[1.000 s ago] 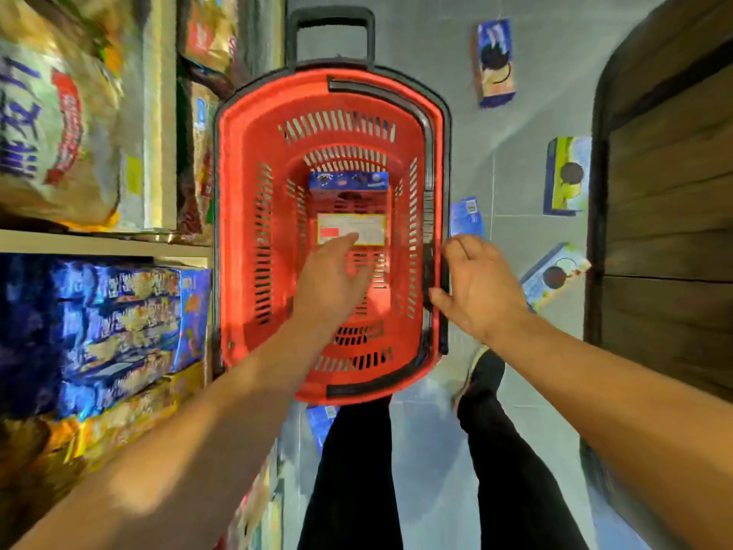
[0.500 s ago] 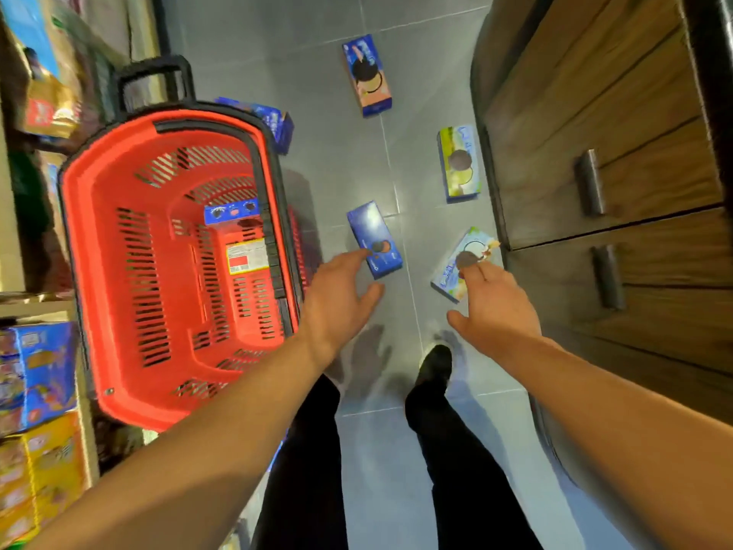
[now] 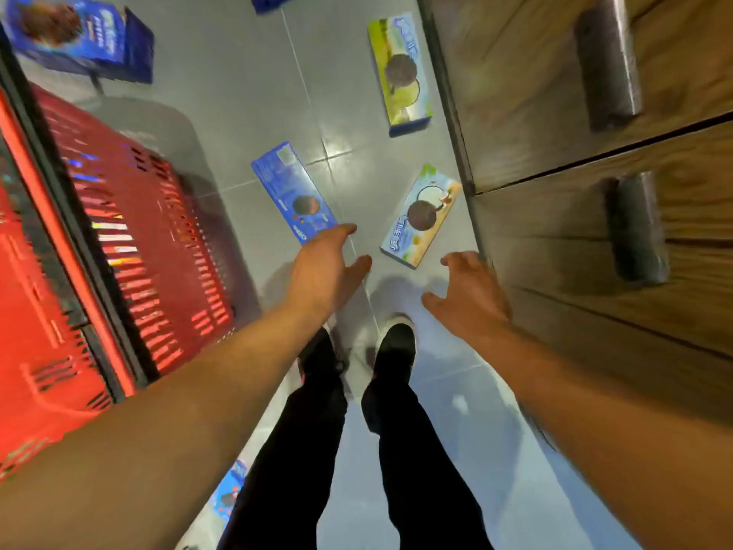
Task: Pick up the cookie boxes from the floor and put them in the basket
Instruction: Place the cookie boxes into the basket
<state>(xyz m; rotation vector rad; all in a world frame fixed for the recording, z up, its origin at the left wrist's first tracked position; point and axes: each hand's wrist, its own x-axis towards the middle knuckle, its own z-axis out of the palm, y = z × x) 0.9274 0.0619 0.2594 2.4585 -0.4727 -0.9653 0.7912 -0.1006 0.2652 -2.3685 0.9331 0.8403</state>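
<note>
Head view: left hand (image 3: pixel 322 271) is hanging spread and empty, fingertips over the near end of the blue box (image 3: pixel 293 191) on the floor; contact unclear. Right hand (image 3: pixel 468 296) is also spread, empty, just beside the pale box (image 3: pixel 421 216). Green box (image 3: pixel 400 71) is lying farther off beside the wooden cabinet (image 3: pixel 595 160). Red basket (image 3: pixel 131 248) is sitting left, another blue box (image 3: pixel 79 35) behind it.

Basket (image 3: pixel 119 248) blurred, cut off (left edge).
</note>
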